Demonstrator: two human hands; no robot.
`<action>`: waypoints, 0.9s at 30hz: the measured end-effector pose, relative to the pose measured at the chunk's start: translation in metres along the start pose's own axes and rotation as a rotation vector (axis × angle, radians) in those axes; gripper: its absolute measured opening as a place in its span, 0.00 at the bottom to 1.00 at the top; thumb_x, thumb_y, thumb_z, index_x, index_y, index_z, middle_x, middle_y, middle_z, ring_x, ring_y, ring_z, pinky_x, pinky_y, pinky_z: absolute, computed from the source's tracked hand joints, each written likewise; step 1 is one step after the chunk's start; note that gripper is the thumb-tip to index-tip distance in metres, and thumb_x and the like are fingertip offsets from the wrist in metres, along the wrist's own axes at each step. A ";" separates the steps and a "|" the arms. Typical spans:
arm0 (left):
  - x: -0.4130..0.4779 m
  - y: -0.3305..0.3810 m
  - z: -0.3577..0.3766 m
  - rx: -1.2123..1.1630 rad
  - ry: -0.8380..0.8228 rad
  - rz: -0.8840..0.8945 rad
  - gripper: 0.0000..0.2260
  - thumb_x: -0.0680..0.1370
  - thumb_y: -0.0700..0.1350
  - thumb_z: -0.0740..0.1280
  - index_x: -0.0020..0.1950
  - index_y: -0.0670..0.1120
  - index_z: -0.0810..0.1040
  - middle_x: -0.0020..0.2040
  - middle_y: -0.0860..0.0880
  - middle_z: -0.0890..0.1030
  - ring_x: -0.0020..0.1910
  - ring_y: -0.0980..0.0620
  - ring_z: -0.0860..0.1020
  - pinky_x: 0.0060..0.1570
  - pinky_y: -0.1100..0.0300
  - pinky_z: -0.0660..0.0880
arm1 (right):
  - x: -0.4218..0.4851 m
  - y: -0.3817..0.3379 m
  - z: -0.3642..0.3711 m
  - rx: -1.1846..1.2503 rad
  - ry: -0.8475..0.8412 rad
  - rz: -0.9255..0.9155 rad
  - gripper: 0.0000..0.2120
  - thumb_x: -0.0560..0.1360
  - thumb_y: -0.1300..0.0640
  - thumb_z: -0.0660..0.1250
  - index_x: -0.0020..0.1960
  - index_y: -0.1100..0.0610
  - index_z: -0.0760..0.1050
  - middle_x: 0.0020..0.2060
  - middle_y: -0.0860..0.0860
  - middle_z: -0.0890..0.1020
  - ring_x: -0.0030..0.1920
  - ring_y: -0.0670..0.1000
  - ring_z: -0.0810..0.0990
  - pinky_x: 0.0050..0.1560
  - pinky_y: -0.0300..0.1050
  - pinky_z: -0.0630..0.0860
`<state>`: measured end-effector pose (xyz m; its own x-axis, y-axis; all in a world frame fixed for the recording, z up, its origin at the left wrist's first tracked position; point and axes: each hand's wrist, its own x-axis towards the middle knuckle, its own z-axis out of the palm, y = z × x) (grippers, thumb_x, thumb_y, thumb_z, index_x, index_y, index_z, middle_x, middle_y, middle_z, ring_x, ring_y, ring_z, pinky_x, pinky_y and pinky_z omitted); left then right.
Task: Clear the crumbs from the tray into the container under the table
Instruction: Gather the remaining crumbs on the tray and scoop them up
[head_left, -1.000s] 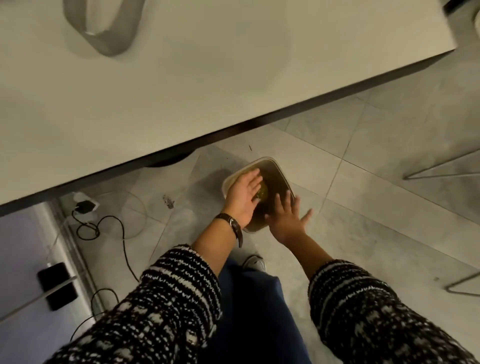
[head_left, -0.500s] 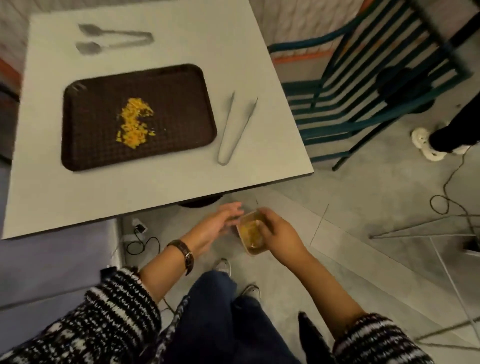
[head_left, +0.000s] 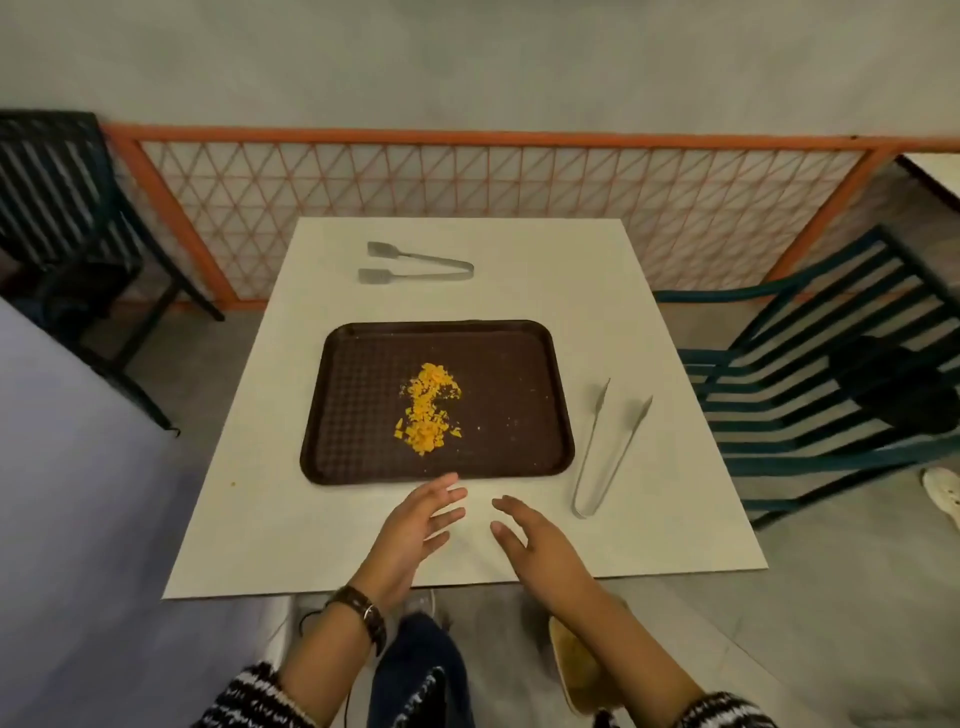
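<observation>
A dark brown tray (head_left: 514, 364) lies in the middle of the white table (head_left: 649, 338). A pile of orange-yellow crumbs (head_left: 428, 408) sits left of the tray's centre, with a few specks scattered to the right. My left hand (head_left: 415, 525) hovers over the table just in front of the tray's near edge, fingers spread and empty. My right hand (head_left: 530, 540) hovers beside it, also spread and empty. The clear container (head_left: 571, 670) with crumbs inside rests on the floor below the table's near edge, partly hidden by my right forearm.
Metal tongs (head_left: 608, 452) lie right of the tray. A second pair of tongs (head_left: 415, 262) lies at the far side. Dark green chairs (head_left: 821, 395) stand right and far left. An orange lattice fence (head_left: 467, 187) runs behind the table.
Both hands let go of the container near the floor and rose above the table to the tray's near edge. The view lifted from the floor to the tabletop.
</observation>
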<state>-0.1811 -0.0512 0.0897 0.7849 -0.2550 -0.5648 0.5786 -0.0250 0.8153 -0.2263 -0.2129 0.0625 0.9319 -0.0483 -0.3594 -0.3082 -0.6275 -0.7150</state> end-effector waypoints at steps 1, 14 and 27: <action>0.012 0.007 -0.013 0.004 0.016 -0.001 0.10 0.80 0.50 0.58 0.59 0.56 0.75 0.60 0.53 0.79 0.58 0.54 0.77 0.66 0.52 0.67 | 0.015 -0.008 0.006 -0.013 -0.011 0.001 0.21 0.79 0.44 0.55 0.71 0.47 0.64 0.73 0.46 0.65 0.72 0.47 0.64 0.73 0.44 0.56; 0.136 0.048 -0.112 0.034 0.184 0.015 0.13 0.80 0.40 0.58 0.63 0.41 0.74 0.61 0.43 0.78 0.57 0.49 0.75 0.56 0.62 0.68 | 0.158 -0.042 0.031 -0.134 0.040 -0.064 0.24 0.80 0.51 0.57 0.74 0.54 0.59 0.77 0.50 0.53 0.76 0.46 0.44 0.74 0.48 0.40; 0.158 0.039 -0.148 0.066 0.332 -0.057 0.09 0.79 0.40 0.59 0.54 0.49 0.77 0.59 0.45 0.79 0.58 0.48 0.76 0.64 0.55 0.69 | 0.322 -0.029 0.003 -0.238 -0.016 -0.190 0.26 0.81 0.48 0.54 0.75 0.57 0.56 0.76 0.52 0.57 0.76 0.49 0.49 0.74 0.48 0.39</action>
<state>-0.0019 0.0510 0.0136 0.7872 0.0772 -0.6118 0.6167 -0.0953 0.7814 0.0824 -0.2080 -0.0342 0.9650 0.0986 -0.2431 -0.0732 -0.7886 -0.6105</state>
